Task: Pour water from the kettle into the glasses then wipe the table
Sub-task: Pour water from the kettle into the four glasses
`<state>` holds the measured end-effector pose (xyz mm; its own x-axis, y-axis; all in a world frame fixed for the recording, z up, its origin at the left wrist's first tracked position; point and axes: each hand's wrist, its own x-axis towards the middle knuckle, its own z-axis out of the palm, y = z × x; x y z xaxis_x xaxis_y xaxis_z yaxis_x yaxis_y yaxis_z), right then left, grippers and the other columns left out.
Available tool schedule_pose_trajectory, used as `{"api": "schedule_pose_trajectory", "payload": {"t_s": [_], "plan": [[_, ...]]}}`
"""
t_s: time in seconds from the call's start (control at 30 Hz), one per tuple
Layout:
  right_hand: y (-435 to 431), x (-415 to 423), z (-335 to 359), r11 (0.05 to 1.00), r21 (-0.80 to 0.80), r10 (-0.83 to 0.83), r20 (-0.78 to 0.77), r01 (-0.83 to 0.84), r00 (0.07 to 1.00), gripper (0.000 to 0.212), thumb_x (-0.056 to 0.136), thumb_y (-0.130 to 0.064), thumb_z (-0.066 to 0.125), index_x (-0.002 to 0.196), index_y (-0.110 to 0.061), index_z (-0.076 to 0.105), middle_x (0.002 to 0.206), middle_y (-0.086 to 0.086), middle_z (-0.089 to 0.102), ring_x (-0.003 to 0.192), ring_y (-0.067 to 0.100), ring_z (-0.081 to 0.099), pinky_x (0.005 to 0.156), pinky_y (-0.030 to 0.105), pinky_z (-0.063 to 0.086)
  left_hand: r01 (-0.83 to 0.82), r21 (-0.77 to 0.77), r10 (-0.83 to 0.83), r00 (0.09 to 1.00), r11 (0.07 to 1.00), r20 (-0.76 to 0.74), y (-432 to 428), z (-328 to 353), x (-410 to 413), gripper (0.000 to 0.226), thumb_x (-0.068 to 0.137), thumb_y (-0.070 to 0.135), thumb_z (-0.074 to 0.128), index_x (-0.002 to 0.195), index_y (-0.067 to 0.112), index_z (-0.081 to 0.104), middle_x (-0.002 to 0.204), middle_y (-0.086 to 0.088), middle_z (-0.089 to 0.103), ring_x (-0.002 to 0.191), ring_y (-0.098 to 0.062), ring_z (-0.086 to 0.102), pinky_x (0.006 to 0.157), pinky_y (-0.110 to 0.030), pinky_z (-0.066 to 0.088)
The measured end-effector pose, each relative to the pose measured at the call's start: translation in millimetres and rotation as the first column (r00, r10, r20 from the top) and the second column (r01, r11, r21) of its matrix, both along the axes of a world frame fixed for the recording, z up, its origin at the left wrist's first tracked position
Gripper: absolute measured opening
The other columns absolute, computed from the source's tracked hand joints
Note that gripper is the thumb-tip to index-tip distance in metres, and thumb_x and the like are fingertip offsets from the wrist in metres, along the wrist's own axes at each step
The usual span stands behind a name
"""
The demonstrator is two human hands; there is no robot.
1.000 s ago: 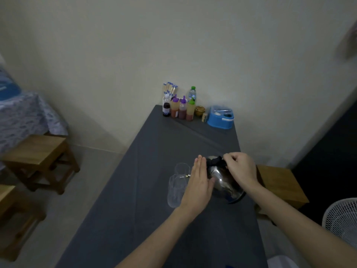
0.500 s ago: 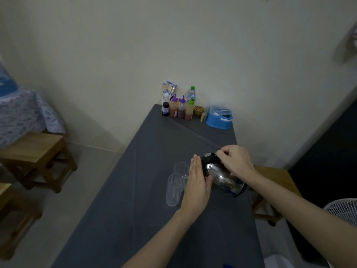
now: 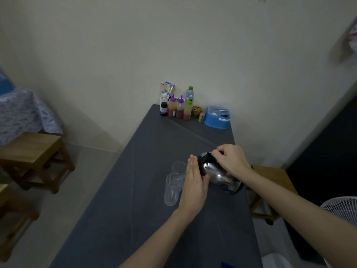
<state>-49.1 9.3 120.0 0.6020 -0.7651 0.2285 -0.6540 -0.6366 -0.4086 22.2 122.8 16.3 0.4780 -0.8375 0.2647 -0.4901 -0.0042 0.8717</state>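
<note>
A shiny steel kettle (image 3: 218,175) with a black lid is tilted to the left above the grey table (image 3: 154,219), its spout toward two clear glasses. The near glass (image 3: 172,189) stands in front of the far glass (image 3: 178,167). My right hand (image 3: 229,159) grips the kettle's black handle at the top. My left hand (image 3: 194,184) lies flat with straight fingers against the kettle's left side, between the kettle and the glasses, hiding the spout. I cannot tell whether water is flowing.
At the table's far end stand several sauce bottles (image 3: 178,109), a water bottle (image 3: 189,93), a small brown pot (image 3: 196,110) and a blue box (image 3: 217,118). Wooden stools stand on the left (image 3: 32,157) and right (image 3: 270,176). A white fan (image 3: 340,209) is at lower right.
The kettle has been lifted and tipped further left toward the glasses, with both hands moving along with it. The glasses have stayed in place.
</note>
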Motion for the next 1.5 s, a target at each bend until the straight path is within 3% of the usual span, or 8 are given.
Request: {"api": "schedule_pose_trajectory", "payload": {"t_s": [0.63, 0.93, 1.5], "plan": [[-5.3, -1.2, -1.1, 0.997, -0.046, 0.053, -0.036, -0.054, 0.998, 0.039, 0.084, -0.038, 0.049, 0.058, -0.013, 0.064, 0.053, 0.003, 0.061, 0.053, 0.014, 0.059, 0.059, 0.042, 0.053, 0.008, 0.011, -0.008, 0.999, 1.0, 0.034, -3.4, -0.5, 3.7, 0.067, 0.102, 0.031, 0.036, 0.153, 0.015, -0.005, 0.162, 0.004, -0.005, 0.149, -0.008, -0.005, 0.122, -0.029, 0.006], [-2.3, 2.0, 4.8, 0.992, -0.095, 0.074, -0.077, -0.081, 0.994, 0.035, 0.086, -0.032, 0.053, 0.058, -0.015, 0.065, 0.054, 0.001, 0.062, 0.054, 0.016, 0.058, 0.056, 0.034, 0.048, -0.002, 0.022, 0.001, 1.0, 1.0, 0.023, -3.0, 0.5, 5.2, 0.068, 0.102, 0.031, 0.036, 0.153, 0.014, -0.004, 0.163, 0.003, -0.004, 0.149, -0.009, -0.002, 0.122, -0.031, 0.009], [-3.0, 0.5, 2.5, 0.993, -0.094, 0.073, -0.043, -0.077, 0.996, 0.036, 0.088, -0.03, 0.053, 0.058, -0.014, 0.065, 0.053, 0.003, 0.061, 0.054, 0.015, 0.058, 0.057, 0.035, 0.05, 0.028, 0.033, -0.03, 0.999, 0.999, 0.041, -1.2, 8.0, 4.9, 0.067, 0.102, 0.026, 0.037, 0.152, 0.01, -0.005, 0.162, 0.0, -0.006, 0.149, -0.011, -0.003, 0.121, -0.026, 0.005]]}}
